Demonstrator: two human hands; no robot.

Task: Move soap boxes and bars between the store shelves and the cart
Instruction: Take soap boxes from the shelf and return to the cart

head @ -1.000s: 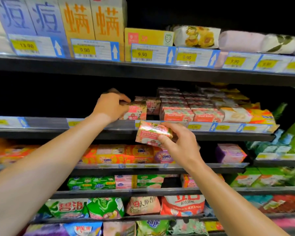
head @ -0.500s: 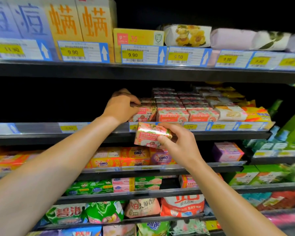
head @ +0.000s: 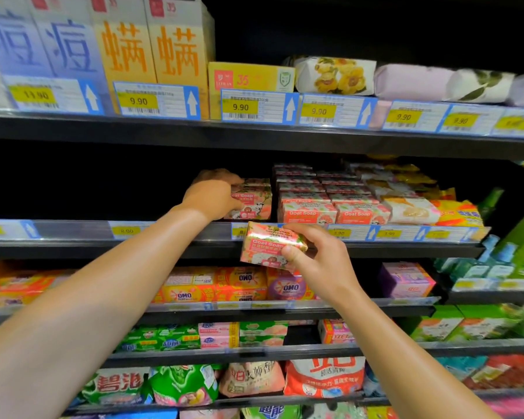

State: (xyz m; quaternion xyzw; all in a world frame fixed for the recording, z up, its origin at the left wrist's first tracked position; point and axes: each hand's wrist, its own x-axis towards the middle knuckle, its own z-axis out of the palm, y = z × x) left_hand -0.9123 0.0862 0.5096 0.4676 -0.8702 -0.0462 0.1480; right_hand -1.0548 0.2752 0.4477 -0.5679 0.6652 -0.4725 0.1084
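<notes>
**Both hands on Goat Soap boxes at the middle shelf**

At frame centre, the left hand [head: 214, 195] grips a Goat Soap box [head: 253, 199] standing on the middle shelf [head: 73, 237], dark open room to its left, stacked boxes [head: 330, 207] just right. Below, the right hand [head: 318, 261] pinches a second box [head: 270, 246], tilted, before the shelf's front edge.

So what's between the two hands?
Head view: the shelf's front rail with its price tags. The left hand grips a boxed stack above it; the right hand holds a Goat Soap box below.
</notes>
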